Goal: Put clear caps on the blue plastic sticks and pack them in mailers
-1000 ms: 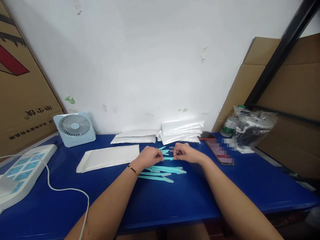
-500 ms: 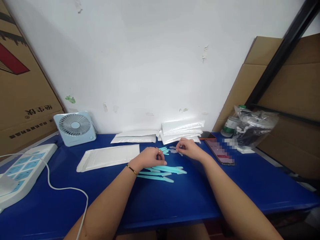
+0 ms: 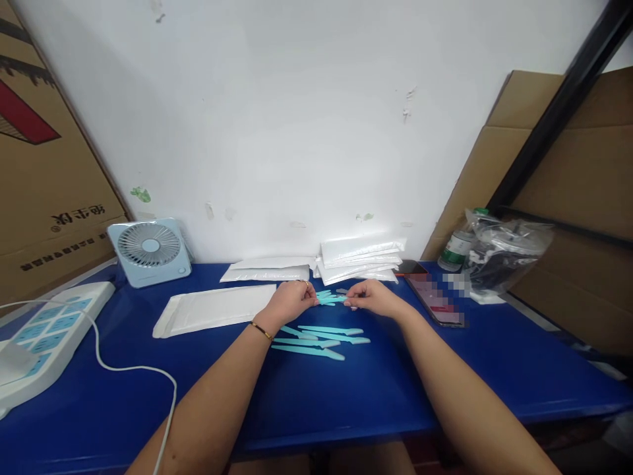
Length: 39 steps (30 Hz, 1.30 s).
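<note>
Between the two hands, just above the blue table (image 3: 376,389), a slim turquoise plastic piece (image 3: 330,299) is held level, the left hand (image 3: 289,301) pinching one end and the right hand (image 3: 372,298) pinching the other. It is thin, flat and pale teal. More turquoise sticks (image 3: 321,340) like it, long and tapered, lie loose just nearer the person than the hands. A white padded envelope (image 3: 215,309) lies left of the left hand.

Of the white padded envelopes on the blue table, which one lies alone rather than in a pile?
The large envelope lying flat just beside the left hand; the others sit stacked in two piles against the wall.
</note>
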Motion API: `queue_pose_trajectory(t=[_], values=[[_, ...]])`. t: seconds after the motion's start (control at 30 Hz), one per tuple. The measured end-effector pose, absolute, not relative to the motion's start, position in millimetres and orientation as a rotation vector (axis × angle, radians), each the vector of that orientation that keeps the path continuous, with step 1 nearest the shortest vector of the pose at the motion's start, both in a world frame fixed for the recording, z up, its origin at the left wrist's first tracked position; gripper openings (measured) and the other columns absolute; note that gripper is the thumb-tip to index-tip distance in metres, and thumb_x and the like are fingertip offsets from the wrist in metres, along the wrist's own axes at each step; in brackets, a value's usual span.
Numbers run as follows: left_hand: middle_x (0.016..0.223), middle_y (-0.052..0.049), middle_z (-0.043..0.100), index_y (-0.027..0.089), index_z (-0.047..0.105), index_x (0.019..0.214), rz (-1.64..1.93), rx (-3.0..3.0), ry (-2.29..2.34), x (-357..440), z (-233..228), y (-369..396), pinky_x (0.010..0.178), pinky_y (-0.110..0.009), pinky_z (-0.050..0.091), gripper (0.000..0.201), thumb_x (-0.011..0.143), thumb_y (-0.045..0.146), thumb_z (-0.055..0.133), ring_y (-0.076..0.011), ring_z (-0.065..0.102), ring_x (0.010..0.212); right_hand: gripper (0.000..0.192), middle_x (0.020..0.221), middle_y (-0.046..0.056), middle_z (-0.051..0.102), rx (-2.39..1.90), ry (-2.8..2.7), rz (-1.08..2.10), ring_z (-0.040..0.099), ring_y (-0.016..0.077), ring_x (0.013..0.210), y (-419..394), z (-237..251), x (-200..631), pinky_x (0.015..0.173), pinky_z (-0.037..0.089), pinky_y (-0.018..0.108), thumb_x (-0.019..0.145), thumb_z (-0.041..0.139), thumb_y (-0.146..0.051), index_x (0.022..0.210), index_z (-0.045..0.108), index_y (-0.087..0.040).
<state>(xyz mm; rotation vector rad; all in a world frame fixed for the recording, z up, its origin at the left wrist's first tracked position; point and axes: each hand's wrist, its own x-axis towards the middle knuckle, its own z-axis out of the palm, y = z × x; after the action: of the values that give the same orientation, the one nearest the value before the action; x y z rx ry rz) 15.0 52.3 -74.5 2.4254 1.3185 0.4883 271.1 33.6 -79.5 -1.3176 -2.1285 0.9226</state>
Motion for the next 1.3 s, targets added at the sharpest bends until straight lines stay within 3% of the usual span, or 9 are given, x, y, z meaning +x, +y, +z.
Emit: queue_pose_trajectory(t=[0.13,0.27,0.5,0.7,0.83,0.93,1.07,1.17,1.3], values=[[0.081,-0.002,0.066,0.022,0.064,0.085,0.492,2.446,1.439,5,-72,56,0.064,-0.026,0.04,0.021,0.077,0.039,0.056,-0.0177,0.059,0.076,0.034,0.073,0.004,0.067,-1.467,-2.059,0.624,0.056,0.0155,0.063,44,-88,280,0.057,0.04,0.025,0.073,0.063,-0.048,0.086,0.071,-0.018],[0.094,-0.002,0.063,0.024,0.065,0.091,0.466,2.565,1.203,11,-68,46,0.073,-0.026,0.041,0.029,0.075,0.046,0.059,-0.0179,0.058,0.086,0.031,0.085,0.004,0.066,-1.429,-2.07,0.389,0.053,0.0152,0.066,45,-87,284,0.059,0.04,0.026,0.074,0.063,-0.043,0.093,0.071,-0.02],[0.076,0.002,0.066,0.023,0.065,0.07,0.136,2.593,1.079,33,-69,25,0.088,-0.032,0.035,0.015,0.076,0.036,0.061,-0.0146,0.058,0.072,0.029,0.08,0.003,0.067,-1.349,-2.158,0.656,0.057,0.0156,0.069,33,-72,280,0.061,0.041,0.026,0.076,0.061,-0.046,0.081,0.071,-0.019],[0.081,-0.003,0.067,0.021,0.066,0.073,0.272,2.64,1.27,27,-70,37,0.074,-0.03,0.039,0.018,0.078,0.035,0.058,-0.0181,0.059,0.076,0.03,0.07,0.002,0.066,-1.284,-2.335,0.952,0.057,0.015,0.063,28,-70,276,0.056,0.039,0.024,0.073,0.064,-0.046,0.08,0.072,-0.018],[0.081,-0.003,0.067,0.02,0.066,0.072,0.328,2.661,1.417,17,-68,47,0.077,-0.031,0.039,0.017,0.08,0.032,0.056,-0.0189,0.059,0.079,0.031,0.064,0.002,0.065,-1.377,-2.195,0.829,0.056,0.0145,0.059,37,-79,281,0.055,0.039,0.024,0.077,0.058,-0.045,0.076,0.07,-0.017],[0.091,-0.004,0.066,0.021,0.066,0.082,0.385,2.612,1.466,11,-66,49,0.078,-0.03,0.04,0.019,0.077,0.037,0.058,-0.0201,0.059,0.086,0.031,0.065,0.003,0.066,-1.526,-2.107,0.601,0.055,0.0148,0.058,44,-85,285,0.054,0.038,0.025,0.075,0.059,-0.046,0.077,0.071,-0.018],[0.097,-0.002,0.064,0.025,0.066,0.09,0.33,2.596,1.115,16,-62,37,0.073,-0.026,0.041,0.027,0.073,0.045,0.062,-0.0178,0.059,0.088,0.026,0.071,0.003,0.066,-1.559,-2.091,0.403,0.054,0.0151,0.061,45,-85,286,0.056,0.038,0.025,0.073,0.061,-0.041,0.085,0.072,-0.021],[0.086,0.001,0.066,0.025,0.068,0.08,0.157,2.579,0.93,26,-63,26,0.067,-0.024,0.04,0.017,0.071,0.04,0.066,-0.0154,0.059,0.079,0.024,0.066,0.002,0.064,-1.536,-2.084,0.463,0.053,0.0146,0.058,40,-78,286,0.053,0.037,0.025,0.075,0.06,-0.04,0.081,0.072,-0.02],[0.074,0.002,0.066,0.023,0.067,0.072,0.111,2.561,1.026,34,-69,23,0.064,-0.025,0.038,0.011,0.074,0.034,0.064,-0.0145,0.058,0.07,0.031,0.07,0.003,0.067,-1.403,-2.197,0.819,0.057,0.0159,0.063,29,-66,283,0.056,0.04,0.025,0.072,0.064,-0.046,0.082,0.072,-0.018]])
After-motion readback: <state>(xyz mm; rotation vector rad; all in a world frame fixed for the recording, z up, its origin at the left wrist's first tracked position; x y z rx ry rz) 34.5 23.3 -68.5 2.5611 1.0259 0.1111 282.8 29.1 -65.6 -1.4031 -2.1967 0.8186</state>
